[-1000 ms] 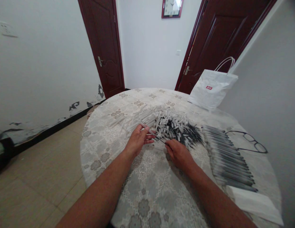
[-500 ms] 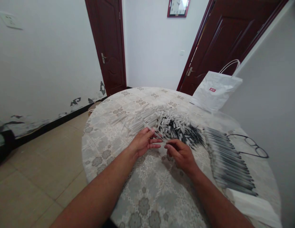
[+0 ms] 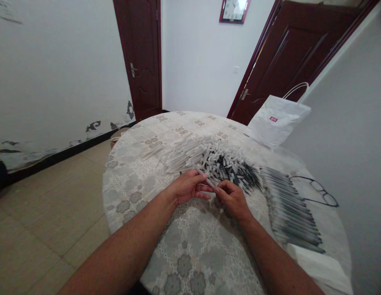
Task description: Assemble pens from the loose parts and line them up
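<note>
My left hand (image 3: 188, 187) curls its fingers around a white pen barrel (image 3: 202, 173) that sticks up toward the pile. My right hand (image 3: 232, 197) meets it fingertip to fingertip, pinching a thin piece at the barrel's near end; what it pinches is too small to name. Both hands hover over the patterned tablecloth (image 3: 166, 229) just in front of a heap of white pen barrels (image 3: 190, 152) and a heap of black refills with white caps (image 3: 233, 169).
A row of assembled dark pens (image 3: 290, 207) lies at the right, with glasses (image 3: 319, 192) beyond it. A white paper bag (image 3: 276, 119) stands at the table's far right. A white sheet (image 3: 319, 268) lies at the near right. Dark doors (image 3: 144, 57) stand behind.
Both hands drew back from the pile toward me and came together, the right hand closing in on the end of the barrel held by the left.
</note>
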The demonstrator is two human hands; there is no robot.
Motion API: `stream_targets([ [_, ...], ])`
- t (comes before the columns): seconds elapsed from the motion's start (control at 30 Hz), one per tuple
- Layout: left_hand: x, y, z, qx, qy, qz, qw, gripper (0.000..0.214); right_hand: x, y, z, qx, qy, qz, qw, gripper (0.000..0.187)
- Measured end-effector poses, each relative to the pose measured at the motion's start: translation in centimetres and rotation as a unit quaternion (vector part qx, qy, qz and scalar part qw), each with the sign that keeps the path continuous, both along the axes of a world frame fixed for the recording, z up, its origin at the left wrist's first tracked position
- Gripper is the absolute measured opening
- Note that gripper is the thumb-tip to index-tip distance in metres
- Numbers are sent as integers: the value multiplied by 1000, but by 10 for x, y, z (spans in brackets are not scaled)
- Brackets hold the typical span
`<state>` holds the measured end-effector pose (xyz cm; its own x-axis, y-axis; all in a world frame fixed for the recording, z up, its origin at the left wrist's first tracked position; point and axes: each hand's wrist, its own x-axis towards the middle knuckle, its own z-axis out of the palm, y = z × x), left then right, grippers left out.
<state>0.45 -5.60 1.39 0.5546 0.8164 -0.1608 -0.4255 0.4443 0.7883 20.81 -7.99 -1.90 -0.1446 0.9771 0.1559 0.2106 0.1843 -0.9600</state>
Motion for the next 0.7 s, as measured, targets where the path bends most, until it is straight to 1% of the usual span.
stream_targets([
  [0.07,-1,1,1,-14,-24,12,1000,20,0,0,-1,2,-7,1,1000,32],
  [0.1,-2,3,2,-22,-42,28,998,18,0,0,-1,5,-19,-3,1000,31],
  [0.17,-6,6,5,-35,-87,81,992,14,-1,0,-2,28,-73,-22,997,29],
  [0.23,-13,11,10,-48,-135,149,978,11,-3,1,-3,83,-155,-39,984,24],
  [0.3,-20,15,15,-65,-175,209,960,12,-5,1,-4,152,-227,-31,961,19],
  [0.4,-29,20,19,-87,-212,253,940,18,-11,2,-4,219,-298,11,929,21],
  [0.47,-30,22,19,-91,-221,263,935,21,-17,4,-3,232,-344,30,909,26],
  [0.57,-29,22,17,-82,-220,276,932,19,-28,13,5,232,-423,39,875,30],
  [0.7,-26,22,15,-55,-214,291,931,15,-49,29,20,228,-529,39,817,30],
])
